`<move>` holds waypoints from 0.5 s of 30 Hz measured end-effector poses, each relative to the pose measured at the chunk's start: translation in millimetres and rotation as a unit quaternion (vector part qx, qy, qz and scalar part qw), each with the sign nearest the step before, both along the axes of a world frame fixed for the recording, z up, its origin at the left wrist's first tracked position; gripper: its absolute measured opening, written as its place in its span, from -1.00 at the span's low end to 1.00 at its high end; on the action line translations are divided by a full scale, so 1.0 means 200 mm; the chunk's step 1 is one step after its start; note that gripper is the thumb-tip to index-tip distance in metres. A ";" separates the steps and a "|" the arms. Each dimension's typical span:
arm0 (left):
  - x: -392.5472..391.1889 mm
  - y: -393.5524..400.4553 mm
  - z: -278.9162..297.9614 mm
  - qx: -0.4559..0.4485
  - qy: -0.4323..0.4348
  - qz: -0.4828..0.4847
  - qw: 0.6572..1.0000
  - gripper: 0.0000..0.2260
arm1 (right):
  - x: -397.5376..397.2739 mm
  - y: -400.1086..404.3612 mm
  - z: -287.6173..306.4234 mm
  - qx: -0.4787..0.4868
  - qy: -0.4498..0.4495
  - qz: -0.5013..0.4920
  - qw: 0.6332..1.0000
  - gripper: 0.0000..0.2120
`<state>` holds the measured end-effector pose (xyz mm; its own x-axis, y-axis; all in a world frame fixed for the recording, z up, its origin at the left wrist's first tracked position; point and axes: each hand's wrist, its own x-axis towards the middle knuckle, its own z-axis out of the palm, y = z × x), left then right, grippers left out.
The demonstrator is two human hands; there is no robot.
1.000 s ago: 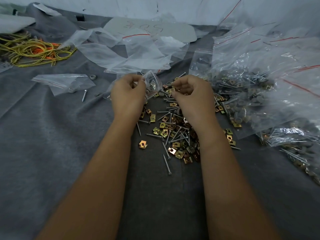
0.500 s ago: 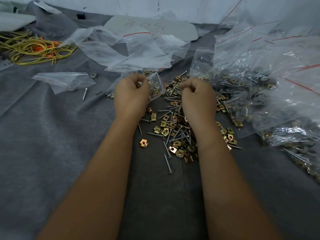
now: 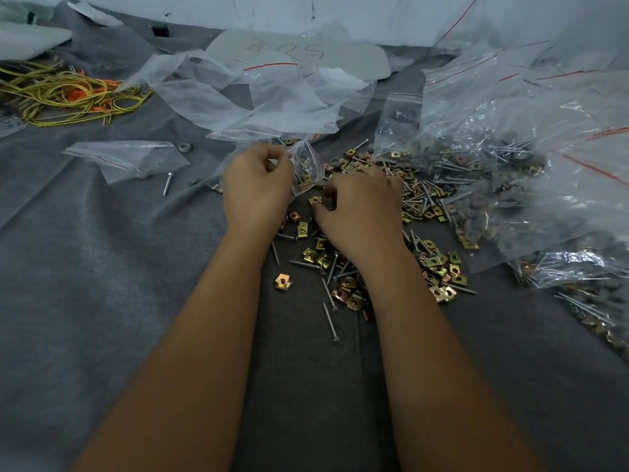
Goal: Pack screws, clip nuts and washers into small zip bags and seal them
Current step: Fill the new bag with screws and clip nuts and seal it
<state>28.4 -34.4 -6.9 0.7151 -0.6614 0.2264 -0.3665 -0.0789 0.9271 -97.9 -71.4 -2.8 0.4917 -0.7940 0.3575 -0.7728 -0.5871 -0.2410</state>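
- A small zip bag [image 3: 308, 166], clear and already holding a few brass-coloured clip nuts, sits just above the centre of the frame, held up off the grey cloth.
- The left hand [image 3: 257, 185] has its grip closed on the bag's upper left edge, thumb and curled fingers pinching the plastic; the back of the hand faces the camera and the forearm runs down to the lower left.
- The right hand [image 3: 360, 207] lies low over the loose pile, knuckles up, fingers curled; its fingertips pinch at a single clip nut [image 3: 315, 200] just right of the bag.
- The pile of loose hardware [image 3: 343, 267], screws and clip nuts mixed, spreads under and around both wrists at the centre of the frame.
- One clip nut [image 3: 283, 281] lies apart at the pile's lower left edge.
- Filled zip bags [image 3: 503, 172] with red seal lines heap up at the right of the frame.
- Empty clear bags [image 3: 258, 100] lie crumpled above the hands; another bag [image 3: 126, 158] lies at middle left, a lone screw [image 3: 167, 183] just beside it.
- A pale sheet [image 3: 357, 59] at top centre bears red handwriting that I cannot read.
- Yellow and orange cords [image 3: 64, 97] tangle at the upper left.
- Grey cloth [image 3: 85, 267] covers the tabletop.
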 end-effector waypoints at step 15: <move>0.00 0.01 0.01 -0.014 0.008 0.007 1.000 -0.86 | 0.04 0.00 0.01 0.015 -0.013 0.013 1.000 -0.83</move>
